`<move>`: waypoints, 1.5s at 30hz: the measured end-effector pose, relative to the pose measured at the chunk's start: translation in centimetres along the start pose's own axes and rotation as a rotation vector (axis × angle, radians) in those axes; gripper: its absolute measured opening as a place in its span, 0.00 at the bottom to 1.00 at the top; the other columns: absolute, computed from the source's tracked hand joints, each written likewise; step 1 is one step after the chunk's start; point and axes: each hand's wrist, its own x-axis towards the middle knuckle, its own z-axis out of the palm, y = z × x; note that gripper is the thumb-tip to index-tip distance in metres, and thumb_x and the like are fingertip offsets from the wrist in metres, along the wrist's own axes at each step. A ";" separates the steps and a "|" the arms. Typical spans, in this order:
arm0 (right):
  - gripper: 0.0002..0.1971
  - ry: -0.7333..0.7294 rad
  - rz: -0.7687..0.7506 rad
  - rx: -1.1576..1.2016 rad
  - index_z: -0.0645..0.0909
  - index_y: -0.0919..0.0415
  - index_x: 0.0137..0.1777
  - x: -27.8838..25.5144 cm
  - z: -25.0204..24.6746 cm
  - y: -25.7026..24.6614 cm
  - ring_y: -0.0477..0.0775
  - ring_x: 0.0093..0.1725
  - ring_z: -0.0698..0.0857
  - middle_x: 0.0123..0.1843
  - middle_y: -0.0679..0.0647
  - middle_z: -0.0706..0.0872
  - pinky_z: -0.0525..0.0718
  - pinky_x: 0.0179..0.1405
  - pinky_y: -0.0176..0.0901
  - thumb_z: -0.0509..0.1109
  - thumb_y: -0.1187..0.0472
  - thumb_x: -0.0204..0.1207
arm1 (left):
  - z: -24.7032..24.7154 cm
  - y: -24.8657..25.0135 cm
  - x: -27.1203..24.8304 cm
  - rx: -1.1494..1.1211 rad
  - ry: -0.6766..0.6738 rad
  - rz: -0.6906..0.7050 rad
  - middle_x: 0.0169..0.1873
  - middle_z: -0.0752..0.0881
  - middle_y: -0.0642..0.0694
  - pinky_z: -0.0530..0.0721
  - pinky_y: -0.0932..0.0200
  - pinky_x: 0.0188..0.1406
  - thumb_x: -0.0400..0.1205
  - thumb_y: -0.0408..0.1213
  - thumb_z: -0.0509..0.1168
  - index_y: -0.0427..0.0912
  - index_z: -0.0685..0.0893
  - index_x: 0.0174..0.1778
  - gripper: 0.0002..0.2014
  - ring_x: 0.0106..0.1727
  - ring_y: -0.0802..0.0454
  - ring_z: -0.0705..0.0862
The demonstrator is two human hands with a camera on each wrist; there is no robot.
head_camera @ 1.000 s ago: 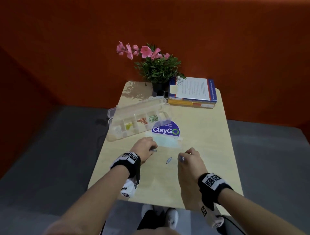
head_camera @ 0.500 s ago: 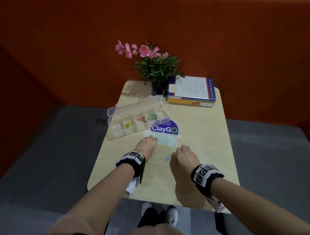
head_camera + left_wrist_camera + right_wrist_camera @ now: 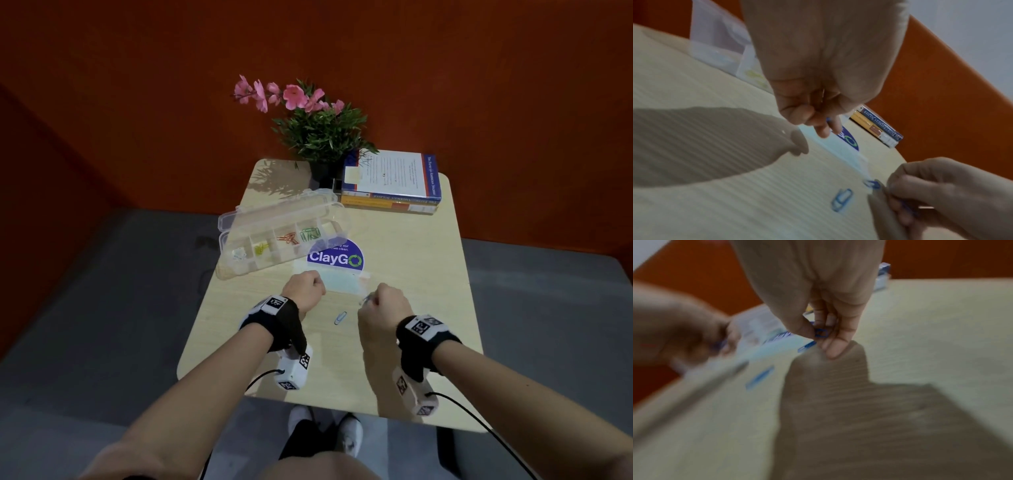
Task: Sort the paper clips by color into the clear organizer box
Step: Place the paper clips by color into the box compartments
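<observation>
Clear organizer box w/ yellow, orange, green clips sorted, right hand pinching blue clip, left hand curled round sth blue.

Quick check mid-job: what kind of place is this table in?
Probably a shared lounge or café-style seating nook: a small table with a "ClayGO" clean-up sticker, orange upholstered seat backs, a potted plant and stacked books.

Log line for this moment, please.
left hand: pinching blue clip | right hand: pinching blue paper clips | one blue wire paper clip loose on table | clear organizer box: open
</observation>
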 end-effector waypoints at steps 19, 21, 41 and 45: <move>0.13 -0.104 -0.230 -0.162 0.81 0.65 0.56 1.6 -0.7 -1.0 0.65 0.60 0.82 0.60 0.64 0.83 0.78 0.55 0.47 0.60 0.69 0.76 | 2.9 0.9 -0.1 0.432 -0.182 0.139 0.54 0.88 0.38 0.84 0.49 0.54 0.78 0.33 0.69 0.36 0.84 0.52 0.08 0.56 0.38 0.85; 0.14 -0.172 -0.241 -0.239 0.82 0.65 0.59 1.8 -1.2 -1.6 0.65 0.62 0.81 0.62 0.65 0.83 0.78 0.56 0.47 0.59 0.69 0.77 | 2.5 0.9 0.3 0.413 -0.237 0.133 0.54 0.88 0.39 0.83 0.50 0.53 0.78 0.33 0.68 0.37 0.84 0.52 0.08 0.56 0.39 0.85; 0.07 -0.195 0.186 1.084 0.73 0.69 0.49 4.4 -6.0 0.2 0.58 0.27 0.77 0.34 0.66 0.78 0.85 0.22 0.40 0.61 0.79 0.78 | -4.6 6.9 6.0 -0.076 -0.029 0.030 0.44 0.81 0.31 0.75 0.52 0.45 0.87 0.38 0.49 0.35 0.80 0.43 0.16 0.48 0.38 0.80; 0.11 -0.161 0.177 1.130 0.74 0.73 0.58 5.3 -8.1 0.3 0.58 0.32 0.77 0.34 0.63 0.75 0.88 0.25 0.36 0.53 0.78 0.81 | -5.3 8.1 8.6 -0.149 0.027 -0.020 0.57 0.85 0.26 0.81 0.47 0.58 0.86 0.40 0.50 0.27 0.83 0.57 0.21 0.60 0.30 0.83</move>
